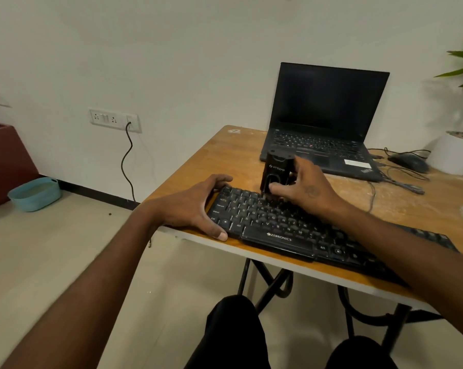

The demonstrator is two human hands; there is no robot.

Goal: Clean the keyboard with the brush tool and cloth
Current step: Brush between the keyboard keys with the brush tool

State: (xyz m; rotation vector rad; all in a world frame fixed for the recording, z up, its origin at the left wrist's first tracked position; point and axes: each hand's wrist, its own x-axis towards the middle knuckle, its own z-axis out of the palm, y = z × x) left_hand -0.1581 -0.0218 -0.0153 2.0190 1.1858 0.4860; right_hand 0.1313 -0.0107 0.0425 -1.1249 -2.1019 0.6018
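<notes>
While my left hand (198,206) clamps the keyboard (291,230) steady (stops sliding), my right hand (302,186) grips the brush tool (274,170) upright on its keys.

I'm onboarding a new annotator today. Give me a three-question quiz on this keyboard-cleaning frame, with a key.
1. True or false: the left hand holds the brush tool.
2. Which part of the keyboard does the left hand steady? A) its left end B) its right end C) the space bar
3. Fill in: behind the keyboard on the table stands an open ____ with a dark screen.

Key
1. False: the right hand grips the brush tool, upright on the upper key rows.
2. A
3. laptop
</notes>
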